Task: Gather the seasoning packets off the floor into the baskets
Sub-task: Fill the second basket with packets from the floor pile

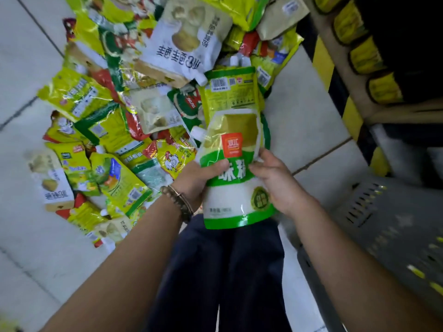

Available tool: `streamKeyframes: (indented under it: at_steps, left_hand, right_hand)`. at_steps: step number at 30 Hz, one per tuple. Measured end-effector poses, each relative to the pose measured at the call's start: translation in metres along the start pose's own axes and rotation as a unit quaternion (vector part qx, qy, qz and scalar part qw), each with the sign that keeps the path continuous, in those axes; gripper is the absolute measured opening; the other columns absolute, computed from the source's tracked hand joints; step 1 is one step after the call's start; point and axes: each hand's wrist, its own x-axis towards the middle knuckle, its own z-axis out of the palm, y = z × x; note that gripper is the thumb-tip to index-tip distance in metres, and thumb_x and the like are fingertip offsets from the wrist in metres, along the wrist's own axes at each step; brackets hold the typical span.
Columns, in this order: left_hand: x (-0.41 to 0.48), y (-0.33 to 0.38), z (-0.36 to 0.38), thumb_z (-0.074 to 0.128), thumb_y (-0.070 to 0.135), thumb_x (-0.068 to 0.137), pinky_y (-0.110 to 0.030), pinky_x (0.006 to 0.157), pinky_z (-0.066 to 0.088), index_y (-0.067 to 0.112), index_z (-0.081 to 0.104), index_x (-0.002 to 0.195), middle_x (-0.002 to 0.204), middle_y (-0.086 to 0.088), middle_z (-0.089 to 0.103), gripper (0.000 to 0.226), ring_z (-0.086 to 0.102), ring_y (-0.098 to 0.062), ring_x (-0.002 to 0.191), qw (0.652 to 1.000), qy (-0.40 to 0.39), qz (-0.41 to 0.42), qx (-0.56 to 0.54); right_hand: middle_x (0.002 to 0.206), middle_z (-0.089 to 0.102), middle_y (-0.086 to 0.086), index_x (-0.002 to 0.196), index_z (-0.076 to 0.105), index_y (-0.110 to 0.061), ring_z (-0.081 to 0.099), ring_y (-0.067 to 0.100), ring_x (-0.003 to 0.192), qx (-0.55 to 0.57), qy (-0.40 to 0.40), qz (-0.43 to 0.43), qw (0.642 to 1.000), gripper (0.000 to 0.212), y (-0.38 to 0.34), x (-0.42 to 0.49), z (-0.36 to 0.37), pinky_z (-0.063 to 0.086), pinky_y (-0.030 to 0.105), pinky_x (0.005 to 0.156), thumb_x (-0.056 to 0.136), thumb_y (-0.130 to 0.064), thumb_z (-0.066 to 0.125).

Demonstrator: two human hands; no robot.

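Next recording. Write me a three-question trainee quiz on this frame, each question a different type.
1. True or false: the left hand alone holds the green-and-white pouch.
2. Which wrist wears the beaded bracelet? A) left B) right C) neither
3. Fill in: the heap of packets lies on the tiled ___.

Key
1. False: the right hand grips the pouch's other edge, so both hands hold it.
2. A
3. floor
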Motion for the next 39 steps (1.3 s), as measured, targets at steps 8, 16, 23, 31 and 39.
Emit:
streamKeyframes:
  at_steps: [8,16,23,31,39]
  left_hand:
    - [0.014,-0.015,-0.046,0.066,-0.004,0.078,-0.034,0.063,0.058,0.007,0.066,0.089,0.071,-0.005,0.073,0.016,0.070,-0.020,0.063,0.978,0.197,0.050,-0.046]
    - [0.011,-0.021,-0.069,0.062,-0.003,0.081,-0.028,0.053,0.055,0.007,0.064,0.090,0.071,-0.005,0.073,0.014,0.070,-0.020,0.062,0.972,0.216,0.037,-0.088]
    - [0.006,-0.006,-0.065,0.060,-0.003,0.084,-0.028,0.056,0.056,0.010,0.064,0.087,0.071,-0.003,0.073,0.013,0.070,-0.016,0.062,0.974,0.208,0.061,-0.066]
    - [-0.056,0.043,-0.032,0.054,-0.001,0.087,-0.026,0.056,0.056,0.005,0.062,0.089,0.070,-0.002,0.073,0.011,0.070,-0.014,0.062,0.984,0.149,0.098,-0.009]
    - [-0.177,0.076,0.058,0.078,0.019,0.060,-0.044,0.075,0.057,0.011,0.069,0.080,0.081,-0.007,0.074,0.023,0.070,-0.024,0.075,0.985,0.065,0.080,0.140]
  right_hand:
    - [0.119,0.058,0.010,0.124,0.045,-0.010,0.057,0.023,0.107,-0.264,0.292,-0.096,0.914,0.060,-0.016,0.100,0.001,0.042,0.027,0.087,0.078,-0.031,0.075]
    - [0.127,0.059,0.006,0.123,0.053,-0.018,0.055,0.027,0.117,-0.342,0.298,-0.026,0.891,0.104,-0.040,0.158,0.002,0.042,0.045,0.102,0.037,-0.068,0.080]
    - [0.099,0.071,0.005,0.100,0.067,-0.014,0.068,0.020,0.090,-0.225,0.267,-0.106,0.931,0.044,-0.041,0.128,-0.005,0.055,0.040,0.087,0.060,-0.017,0.083]
    - [0.093,0.066,0.001,0.108,0.062,-0.011,0.062,0.004,0.072,-0.150,0.246,-0.115,0.951,0.034,-0.055,-0.023,-0.011,0.047,0.006,0.061,0.078,0.000,0.071]
    - [0.090,0.063,-0.008,0.105,0.058,-0.019,0.060,0.004,0.075,-0.096,0.354,-0.126,0.922,0.039,-0.069,-0.227,-0.033,0.046,0.009,0.064,0.073,-0.013,0.079]
